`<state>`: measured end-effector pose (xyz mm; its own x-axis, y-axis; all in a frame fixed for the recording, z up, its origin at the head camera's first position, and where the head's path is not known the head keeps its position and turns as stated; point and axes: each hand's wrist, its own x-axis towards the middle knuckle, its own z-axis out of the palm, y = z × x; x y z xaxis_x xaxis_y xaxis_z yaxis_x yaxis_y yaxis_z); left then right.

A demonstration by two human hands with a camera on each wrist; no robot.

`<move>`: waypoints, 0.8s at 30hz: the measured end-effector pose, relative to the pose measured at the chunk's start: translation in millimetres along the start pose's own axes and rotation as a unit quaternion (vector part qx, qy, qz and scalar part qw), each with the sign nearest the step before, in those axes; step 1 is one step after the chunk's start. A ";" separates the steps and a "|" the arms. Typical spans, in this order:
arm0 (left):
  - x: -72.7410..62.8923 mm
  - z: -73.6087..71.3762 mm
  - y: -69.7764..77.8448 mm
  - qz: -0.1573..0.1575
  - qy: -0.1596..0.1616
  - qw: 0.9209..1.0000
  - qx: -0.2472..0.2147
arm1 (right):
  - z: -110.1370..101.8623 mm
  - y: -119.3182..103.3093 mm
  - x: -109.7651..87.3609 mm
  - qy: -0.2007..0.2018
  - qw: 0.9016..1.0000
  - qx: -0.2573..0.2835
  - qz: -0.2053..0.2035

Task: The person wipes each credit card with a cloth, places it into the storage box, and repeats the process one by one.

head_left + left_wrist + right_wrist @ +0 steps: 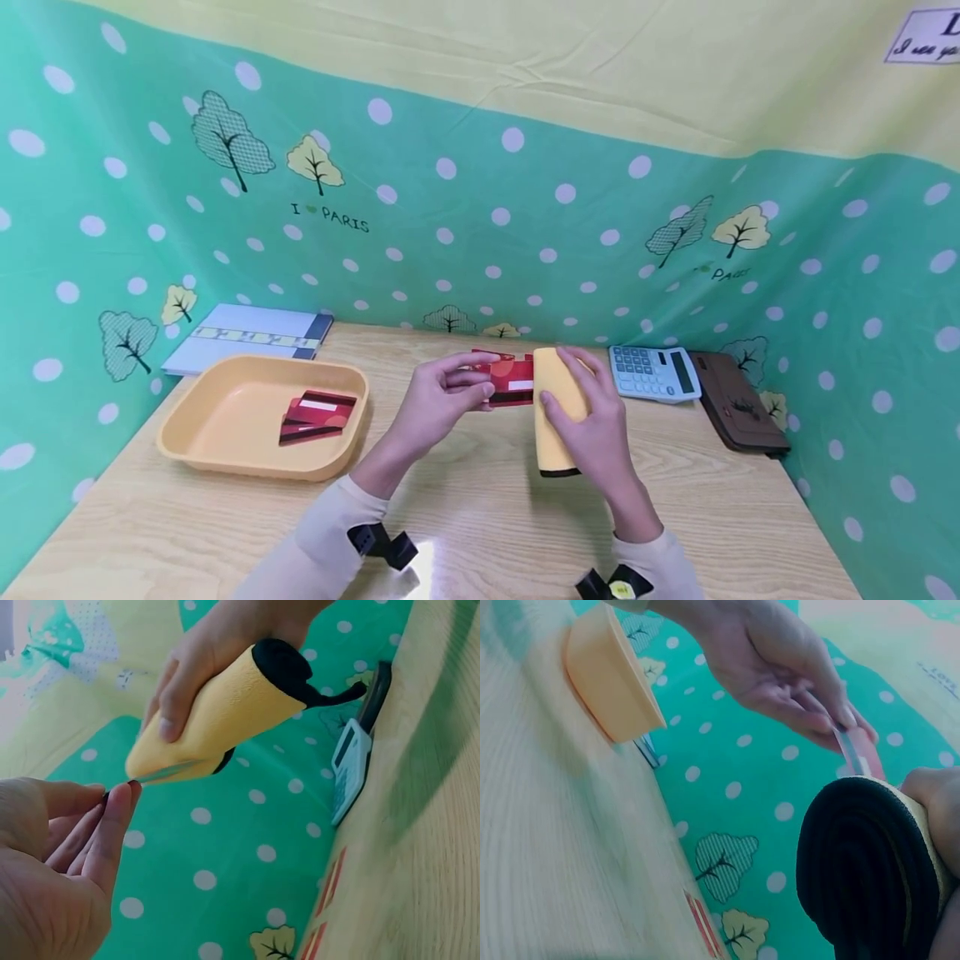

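My left hand [438, 398] pinches a red card [517, 372] with a dark stripe and a white strip, between thumb and fingers. In my right hand [602, 421] I grip a folded yellow cloth [553, 433] with black edging, held upright over the table. The far end of the card meets the cloth's left side. From the right wrist view, the rolled black layers of the cloth [855, 862] face the camera, and the card [864, 756] stands out beyond them. More red cards [331, 881] lie on the table behind my hands.
A peach-coloured tray [225, 457] on the left contains several red cards [318, 414]. Behind it lies a pale blue notebook [258, 321]. To the right are a light blue calculator [652, 372] and a brown wallet [735, 400]. A green dotted curtain [465, 208] surrounds the wooden table [480, 517].
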<state>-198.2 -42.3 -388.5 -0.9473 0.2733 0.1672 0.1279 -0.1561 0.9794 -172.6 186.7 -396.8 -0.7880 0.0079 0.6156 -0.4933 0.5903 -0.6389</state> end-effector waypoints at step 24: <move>-24.3 -99.1 22.1 -0.026 0.048 0.982 0.180 | -14.7 15.6 5.3 -0.003 0.998 -0.001 0.068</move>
<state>-201.5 -146.5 -382.1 -0.9765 0.1780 0.1217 0.1578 0.2055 0.9659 -179.0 207.8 -396.7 -0.8492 0.0835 0.5214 -0.3812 0.5862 -0.7148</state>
